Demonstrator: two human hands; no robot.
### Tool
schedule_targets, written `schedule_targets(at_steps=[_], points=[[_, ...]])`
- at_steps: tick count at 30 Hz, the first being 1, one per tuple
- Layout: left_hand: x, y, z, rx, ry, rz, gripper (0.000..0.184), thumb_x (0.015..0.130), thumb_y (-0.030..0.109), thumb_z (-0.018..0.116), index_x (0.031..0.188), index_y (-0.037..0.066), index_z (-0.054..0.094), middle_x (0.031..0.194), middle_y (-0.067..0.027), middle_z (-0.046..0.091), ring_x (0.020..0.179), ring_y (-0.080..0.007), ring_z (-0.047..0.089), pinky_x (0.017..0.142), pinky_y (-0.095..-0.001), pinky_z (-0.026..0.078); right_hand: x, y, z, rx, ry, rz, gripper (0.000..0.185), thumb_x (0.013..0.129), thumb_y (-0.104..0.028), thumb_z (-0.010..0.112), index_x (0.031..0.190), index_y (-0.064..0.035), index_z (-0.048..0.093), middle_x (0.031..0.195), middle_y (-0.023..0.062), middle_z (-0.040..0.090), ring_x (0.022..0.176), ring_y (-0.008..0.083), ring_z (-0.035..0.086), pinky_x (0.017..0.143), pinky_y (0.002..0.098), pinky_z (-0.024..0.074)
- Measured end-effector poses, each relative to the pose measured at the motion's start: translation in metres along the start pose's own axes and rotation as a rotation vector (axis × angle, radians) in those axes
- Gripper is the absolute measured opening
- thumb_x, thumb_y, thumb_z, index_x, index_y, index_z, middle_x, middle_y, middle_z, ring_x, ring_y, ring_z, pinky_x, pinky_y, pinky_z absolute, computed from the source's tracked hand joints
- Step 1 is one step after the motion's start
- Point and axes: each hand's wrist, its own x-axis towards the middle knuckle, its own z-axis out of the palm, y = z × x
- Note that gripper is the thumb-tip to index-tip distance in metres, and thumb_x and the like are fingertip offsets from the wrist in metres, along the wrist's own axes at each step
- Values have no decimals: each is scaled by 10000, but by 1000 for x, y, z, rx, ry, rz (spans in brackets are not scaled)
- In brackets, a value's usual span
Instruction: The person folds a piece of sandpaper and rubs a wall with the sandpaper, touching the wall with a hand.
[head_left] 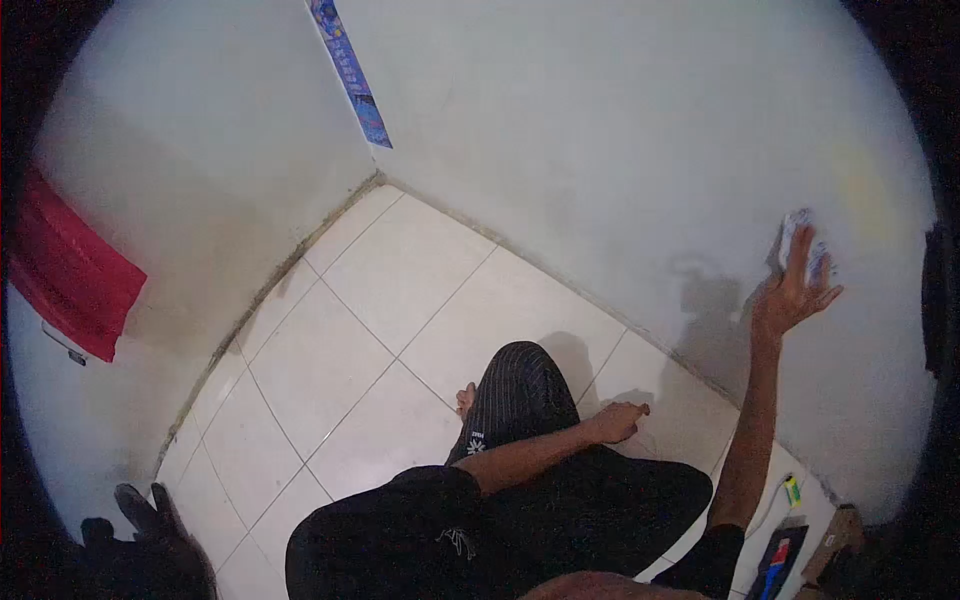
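Observation:
My right hand [795,292] reaches up to the wall [600,120] on the right. Its fingers are spread and press a crumpled white piece of paper or cloth [797,222] flat against the surface. Around this piece the wall shows a pale yellowish patch [868,195]. My left hand [620,423] rests by my bent leg, over the tiled floor. Its fingers are loosely bent and slightly apart, and nothing shows in them.
A red cloth [75,265] hangs on the left wall. Down the wall corner runs a blue printed strip [350,75]. At lower right lie a blue-and-red handled tool [776,565], a small green-and-yellow item [792,490] and a brown block [832,548]. White tiles [350,320] cover the floor.

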Motion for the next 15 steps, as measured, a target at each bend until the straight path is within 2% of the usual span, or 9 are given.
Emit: schedule_targets(at_steps=[1,3,5,8,10,12,13,14,15], points=[[0,2,0,33,-9,5,478,865,70,572,1321,24,436,1100,-256,593,1057,-397,586,877,-499,476,-13,-1,0,-22,-61,5,567,891,-105,528,1431,-257,447,1488,-143,398,1369,262,330,1140,612,122],[2,1,2,17,-17,-5,483,866,67,571,1327,23,433,1102,-260,591,1063,-399,582,889,-503,469,-61,-3,10,109,1,-49,577,885,-103,531,1433,-262,445,1489,-137,398,1368,258,330,1140,608,115],[2,1,4,-1,-24,-15,488,866,63,570,1332,22,431,1104,-264,589,1069,-401,578,901,-508,461,-96,-1,11,-34,-248,-95,587,890,-118,532,1445,-277,423,1490,-155,392,1367,256,327,1137,613,115],[-1,-1,4,-59,3,28,467,878,59,544,1329,17,430,1100,-273,587,1069,-413,574,909,-516,451,-68,4,12,26,-109,-113,618,884,-112,548,1457,-292,400,1494,-168,381,1379,248,313,1149,583,71],[4,-10,12,-2,57,80,430,892,58,513,1314,13,440,1097,-277,586,1066,-420,573,913,-516,448,-23,4,-2,-54,-47,-43,673,854,-98,585,1466,-295,386,1500,-177,371,1342,229,355,1136,520,105],[5,-6,8,-19,15,37,424,892,55,504,1309,9,443,1100,-276,586,1070,-421,570,912,-512,449,0,10,8,10,-59,-5,699,834,-82,593,1466,-300,388,1505,-178,365,1314,220,377,1112,494,134],[7,-6,6,-23,-16,13,418,892,52,495,1304,5,446,1102,-276,586,1075,-422,568,912,-508,451,3,11,11,66,-45,37,726,814,-66,602,1467,-305,389,1510,-178,358,1287,211,398,1088,468,163],[4,-4,5,-27,-24,11,418,892,52,495,1304,5,446,1102,-276,586,1075,-422,568,912,-508,451,-1,7,10,14,-20,16,726,817,-62,600,1464,-317,391,1513,-179,352,1224,210,440,1023,466,238],[2,-3,4,-30,-11,7,427,879,49,505,1299,2,448,1103,-276,587,1079,-423,566,914,-508,449,-18,3,10,10,-24,14,726,817,-62,600,1464,-317,391,1513,-179,352,1224,210,440,1023,466,238]])
